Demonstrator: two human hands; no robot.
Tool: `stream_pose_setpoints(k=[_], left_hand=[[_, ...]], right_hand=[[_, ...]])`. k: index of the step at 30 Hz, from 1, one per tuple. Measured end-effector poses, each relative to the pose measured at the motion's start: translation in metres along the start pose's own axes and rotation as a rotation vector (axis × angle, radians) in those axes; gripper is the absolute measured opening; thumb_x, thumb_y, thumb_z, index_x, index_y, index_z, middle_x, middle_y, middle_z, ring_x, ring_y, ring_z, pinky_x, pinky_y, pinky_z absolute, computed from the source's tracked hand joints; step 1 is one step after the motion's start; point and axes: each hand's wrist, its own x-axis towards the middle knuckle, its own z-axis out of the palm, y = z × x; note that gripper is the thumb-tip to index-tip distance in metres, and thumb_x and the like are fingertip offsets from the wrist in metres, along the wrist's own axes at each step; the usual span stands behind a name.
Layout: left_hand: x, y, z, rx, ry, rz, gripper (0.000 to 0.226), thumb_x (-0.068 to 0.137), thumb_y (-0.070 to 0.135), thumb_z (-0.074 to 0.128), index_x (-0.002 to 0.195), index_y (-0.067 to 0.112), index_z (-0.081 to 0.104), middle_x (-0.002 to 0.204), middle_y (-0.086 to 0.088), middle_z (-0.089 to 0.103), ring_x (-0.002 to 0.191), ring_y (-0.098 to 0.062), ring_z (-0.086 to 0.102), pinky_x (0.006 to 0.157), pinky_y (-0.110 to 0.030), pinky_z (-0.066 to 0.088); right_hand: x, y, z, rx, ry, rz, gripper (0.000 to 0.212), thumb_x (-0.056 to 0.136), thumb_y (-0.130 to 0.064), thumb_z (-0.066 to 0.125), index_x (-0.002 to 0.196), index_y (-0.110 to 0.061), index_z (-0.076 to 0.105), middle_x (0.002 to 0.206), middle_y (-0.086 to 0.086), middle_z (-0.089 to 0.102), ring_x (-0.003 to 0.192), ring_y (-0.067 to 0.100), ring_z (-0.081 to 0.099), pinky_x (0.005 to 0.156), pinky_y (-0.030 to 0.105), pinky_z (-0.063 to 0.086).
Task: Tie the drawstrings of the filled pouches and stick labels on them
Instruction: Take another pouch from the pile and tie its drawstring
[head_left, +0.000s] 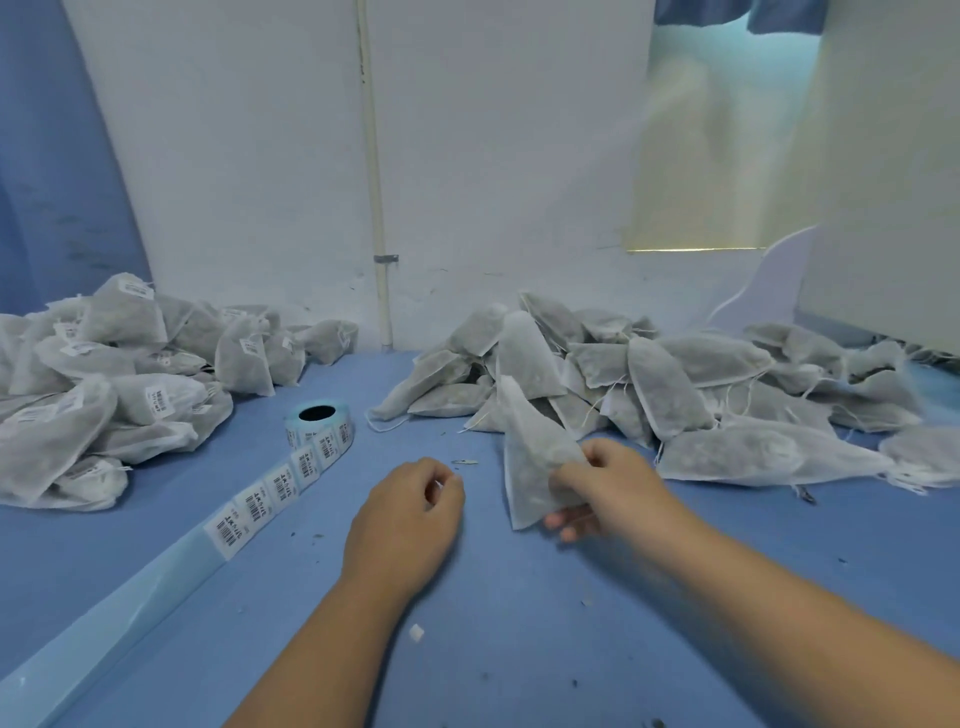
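**Item under handling:** one white, translucent fabric pouch filled with dark loose matter (530, 457) is held centre-right over the blue table top (519, 623), just near of the heap of unlabelled grey-white pouches (675, 384) at far right.

**Hands:** the pouch is grasped at its near end by the right hand (602, 483), thumb on top and fingers beneath. The left hand (410, 504) is curled just to the left. Whether a drawstring is pinched in it cannot be told.

**Handling judgement:** the pouch is judged light, soft and limp, with contents that shift. The thin fabric and fine strings are judged liable to tear if tugged. Hold is best taken at the neck, by the strings.

**Supplies:** the pale blue roll of barcode labels (319, 426) is noted to the left.
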Motion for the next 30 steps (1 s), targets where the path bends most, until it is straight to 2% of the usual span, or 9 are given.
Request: stream_pose_setpoints(k=[5, 8, 11, 14, 18, 21, 24, 28, 30], left_hand=[[-0.011, 0.012, -0.002, -0.136, 0.023, 0.214, 0.01, 0.092, 0.024, 0.059, 0.088, 0.031, 0.064, 0.084, 0.011, 0.063, 0.072, -0.006, 0.057, 0.071, -0.022, 0.046], [-0.017, 0.035, -0.004, -0.281, 0.056, 0.258, 0.013, 0.084, 0.035, 0.057, 0.095, 0.035, 0.064, 0.089, 0.013, 0.065, 0.078, -0.002, 0.058, 0.068, -0.009, 0.041], [-0.023, 0.058, 0.0, -0.424, -0.066, 0.152, 0.02, 0.087, 0.043, 0.062, 0.103, 0.032, 0.066, 0.099, 0.011, 0.07, 0.09, -0.006, 0.064, 0.082, -0.018, 0.049], [-0.03, 0.071, 0.008, -0.473, -0.139, 0.046, 0.011, 0.092, 0.033, 0.065, 0.098, 0.025, 0.068, 0.087, 0.012, 0.071, 0.085, -0.011, 0.065, 0.082, -0.028, 0.052], [-0.039, 0.072, 0.003, -0.439, -0.086, 0.002, 0.005, 0.084, 0.02, 0.063, 0.084, 0.021, 0.068, 0.073, 0.009, 0.066, 0.066, -0.006, 0.057, 0.064, -0.02, 0.046], [-0.04, 0.067, -0.012, -0.43, -0.06, -0.045, 0.013, 0.075, 0.019, 0.052, 0.073, 0.021, 0.065, 0.064, 0.01, 0.058, 0.058, -0.006, 0.049, 0.055, -0.019, 0.039], [-0.04, 0.066, -0.022, -0.445, -0.051, -0.088, 0.018, 0.08, 0.01, 0.051, 0.065, 0.015, 0.058, 0.063, 0.005, 0.053, 0.059, -0.011, 0.046, 0.058, -0.027, 0.035], [-0.049, 0.067, -0.027, -0.363, -0.126, 0.041, 0.021, 0.08, 0.018, 0.049, 0.059, 0.016, 0.047, 0.058, 0.007, 0.043, 0.056, -0.01, 0.038, 0.054, -0.026, 0.03], [-0.054, 0.069, -0.028, -0.342, -0.167, 0.125, 0.014, 0.072, 0.019, 0.044, 0.059, 0.017, 0.05, 0.056, 0.01, 0.044, 0.054, -0.008, 0.039, 0.052, -0.022, 0.031]], right_hand=[[-0.041, 0.013, -0.005, 0.246, -0.042, -0.015, 0.016, 0.087, -0.002, 0.058, 0.101, 0.003, 0.053, 0.084, 0.022, 0.072, 0.071, 0.033, 0.072, 0.06, 0.038, 0.059], [-0.049, 0.018, -0.007, -0.044, 0.065, -0.176, 0.017, 0.08, -0.016, 0.066, 0.089, -0.008, 0.055, 0.064, 0.003, 0.067, 0.057, 0.015, 0.064, 0.061, 0.031, 0.053], [-0.054, 0.017, -0.009, -0.404, 0.178, -0.421, 0.022, 0.074, -0.028, 0.068, 0.074, -0.023, 0.046, 0.064, -0.009, 0.055, 0.055, 0.003, 0.048, 0.054, 0.017, 0.04], [-0.057, 0.02, -0.008, -0.523, 0.074, -0.576, 0.024, 0.077, -0.037, 0.066, 0.078, -0.027, 0.045, 0.08, -0.01, 0.053, 0.068, 0.005, 0.049, 0.061, 0.019, 0.04], [-0.062, 0.018, -0.007, -0.522, -0.102, -0.753, 0.012, 0.086, -0.039, 0.062, 0.084, -0.029, 0.056, 0.084, -0.012, 0.053, 0.072, 0.007, 0.052, 0.068, 0.014, 0.038], [-0.063, 0.011, -0.008, -0.251, 0.081, -0.719, 0.01, 0.089, -0.025, 0.064, 0.08, -0.029, 0.062, 0.08, -0.012, 0.057, 0.076, 0.002, 0.055, 0.069, 0.01, 0.039], [-0.063, 0.001, -0.014, 0.062, 0.165, -0.555, 0.015, 0.089, -0.025, 0.064, 0.095, -0.039, 0.061, 0.1, -0.011, 0.063, 0.086, 0.006, 0.062, 0.074, 0.017, 0.049], [-0.067, -0.002, -0.017, 0.06, -0.084, -0.497, 0.043, 0.082, -0.047, 0.063, 0.12, -0.053, 0.044, 0.129, -0.032, 0.048, 0.109, -0.01, 0.055, 0.085, 0.012, 0.047], [-0.067, 0.001, -0.014, -0.024, -0.198, -0.492, 0.036, 0.087, -0.04, 0.064, 0.119, -0.05, 0.053, 0.117, -0.026, 0.061, 0.097, -0.008, 0.06, 0.083, 0.015, 0.047]])
